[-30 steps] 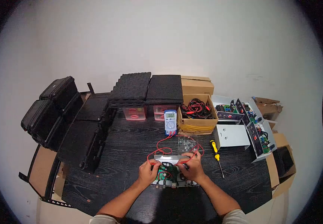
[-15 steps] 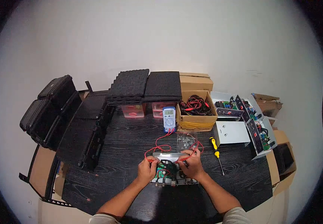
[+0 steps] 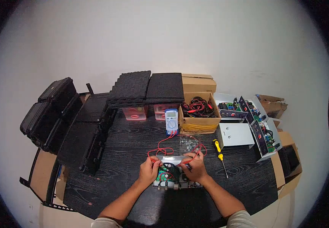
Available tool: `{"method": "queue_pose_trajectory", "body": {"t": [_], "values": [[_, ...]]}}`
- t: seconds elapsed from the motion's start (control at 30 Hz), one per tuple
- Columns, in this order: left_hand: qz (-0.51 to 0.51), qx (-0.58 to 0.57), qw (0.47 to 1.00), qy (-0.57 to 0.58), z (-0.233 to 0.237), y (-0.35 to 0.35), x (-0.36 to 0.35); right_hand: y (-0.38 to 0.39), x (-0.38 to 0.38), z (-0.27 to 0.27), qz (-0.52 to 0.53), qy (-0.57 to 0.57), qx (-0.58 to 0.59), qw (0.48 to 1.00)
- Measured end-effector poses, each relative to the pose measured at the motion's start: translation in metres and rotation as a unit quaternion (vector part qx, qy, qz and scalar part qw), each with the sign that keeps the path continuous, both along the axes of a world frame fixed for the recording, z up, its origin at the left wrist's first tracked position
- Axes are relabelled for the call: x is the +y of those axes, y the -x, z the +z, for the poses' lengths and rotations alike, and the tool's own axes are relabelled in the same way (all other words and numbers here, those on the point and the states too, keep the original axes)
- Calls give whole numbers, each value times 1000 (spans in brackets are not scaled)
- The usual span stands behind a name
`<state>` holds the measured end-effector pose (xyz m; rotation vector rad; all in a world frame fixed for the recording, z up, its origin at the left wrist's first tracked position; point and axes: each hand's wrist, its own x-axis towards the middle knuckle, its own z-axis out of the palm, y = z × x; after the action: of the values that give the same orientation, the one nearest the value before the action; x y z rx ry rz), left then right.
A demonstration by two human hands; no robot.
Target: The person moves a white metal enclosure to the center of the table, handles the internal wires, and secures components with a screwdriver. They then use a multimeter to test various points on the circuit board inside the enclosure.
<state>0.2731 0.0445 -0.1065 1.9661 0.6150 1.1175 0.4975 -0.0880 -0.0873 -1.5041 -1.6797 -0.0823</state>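
Black wood-grain table (image 3: 126, 140), pale wall (image 3: 164, 38) beyond | open far carton (image 3: 199, 127): tangled red-black leads (image 3: 198, 107) | my left hand (image 3: 148, 171), right hand (image 3: 196, 170): each pinched on a red probe (image 3: 153, 161), over circuit unit (image 3: 166, 176), near middle

Digits on multimeter (image 3: 171, 123) display too small to read. Tips of left probe (image 3: 152, 160) and right probe (image 3: 184, 163) not discernible near wires. Left hand (image 3: 149, 171) and right hand (image 3: 196, 169) partly cover open circuit unit (image 3: 175, 184). Small parts in clear bag (image 3: 190, 144) too tiny to identify. Clear boxes (image 3: 135, 113) partly hidden beneath foam sheets (image 3: 131, 86). Sleeves (image 3: 106, 222) cut off by bottom edge.
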Motion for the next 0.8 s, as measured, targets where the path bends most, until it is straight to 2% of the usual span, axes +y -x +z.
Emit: {"method": "queue_pose_trajectory", "body": {"t": [0.43, 0.53, 0.8], "values": [[12, -41, 999, 16, -8, 1, 1, -1, 1, -4, -3, 2, -9, 1000], [16, -59, 998, 33, 5, 0, -5, -1, 1, -4, -1, -1, 2, 1000], [27, -19, 999, -13, 0, 4, -2, -3, 1, -8, 6, -1, 11, 1000]]}}
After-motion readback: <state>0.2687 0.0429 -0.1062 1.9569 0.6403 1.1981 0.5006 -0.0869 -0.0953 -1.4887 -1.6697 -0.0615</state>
